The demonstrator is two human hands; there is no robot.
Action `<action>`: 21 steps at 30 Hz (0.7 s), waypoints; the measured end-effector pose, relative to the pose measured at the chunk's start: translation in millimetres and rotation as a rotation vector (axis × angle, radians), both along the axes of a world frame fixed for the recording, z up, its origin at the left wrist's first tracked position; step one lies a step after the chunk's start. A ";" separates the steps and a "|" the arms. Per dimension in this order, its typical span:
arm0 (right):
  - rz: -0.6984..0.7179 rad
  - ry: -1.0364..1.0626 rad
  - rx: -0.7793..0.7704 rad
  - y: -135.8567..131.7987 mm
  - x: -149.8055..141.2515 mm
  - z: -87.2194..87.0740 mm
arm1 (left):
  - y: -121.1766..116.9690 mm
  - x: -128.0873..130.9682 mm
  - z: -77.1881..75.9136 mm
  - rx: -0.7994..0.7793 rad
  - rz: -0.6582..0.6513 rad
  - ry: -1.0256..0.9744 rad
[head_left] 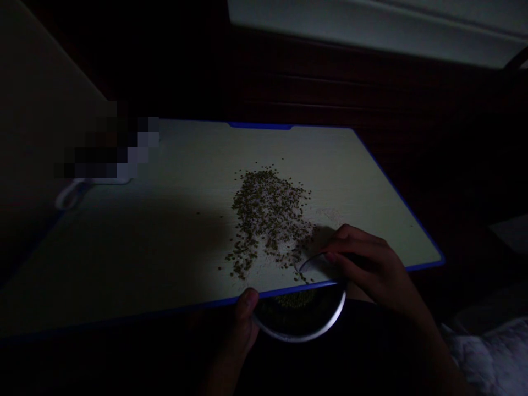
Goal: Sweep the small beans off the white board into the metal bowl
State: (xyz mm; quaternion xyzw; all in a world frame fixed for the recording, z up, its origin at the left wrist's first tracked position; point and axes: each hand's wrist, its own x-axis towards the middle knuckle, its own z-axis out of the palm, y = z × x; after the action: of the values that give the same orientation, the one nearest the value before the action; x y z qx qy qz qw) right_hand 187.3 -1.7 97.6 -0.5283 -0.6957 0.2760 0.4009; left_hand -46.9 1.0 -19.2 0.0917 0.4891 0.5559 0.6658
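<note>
Small green beans, like mung beans, lie scattered over the middle of a pale, blue-edged tabletop. My right hand pinches a thin curved strip, perhaps a spoon or scraper; its exact kind is too dark to tell. The strip's tip touches the tabletop beside a few beans close to the front edge. Just below that edge is a round bowl with a shiny rim and green beans inside. My left hand grips the bowl's left side, thumb up against the table edge; its other fingers are mostly hidden.
A white strap or loop lies at the tabletop's left end, beside a blurred-out patch. A blue-edged notch marks the far edge. Quilted pale fabric is at lower right, and a white ledge runs along the top.
</note>
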 end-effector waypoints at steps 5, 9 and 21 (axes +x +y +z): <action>-0.004 0.018 -0.005 -1.0 1.2 -1.0 | 1.1 0.2 -1.2 -0.037 0.009 0.021; 0.011 0.026 -0.015 -3.2 2.4 -1.2 | 0.3 -2.3 -5.5 -0.036 -0.020 0.021; 0.054 0.034 0.002 -2.6 1.8 -0.5 | 2.8 1.7 5.7 -0.074 -0.033 0.047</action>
State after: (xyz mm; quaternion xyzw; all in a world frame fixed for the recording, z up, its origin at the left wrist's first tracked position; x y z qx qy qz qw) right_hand 189.1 -4.4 97.1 -0.5039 -0.7031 0.2951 0.4057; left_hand -45.2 3.8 -13.5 0.0880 0.5232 0.5243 0.6660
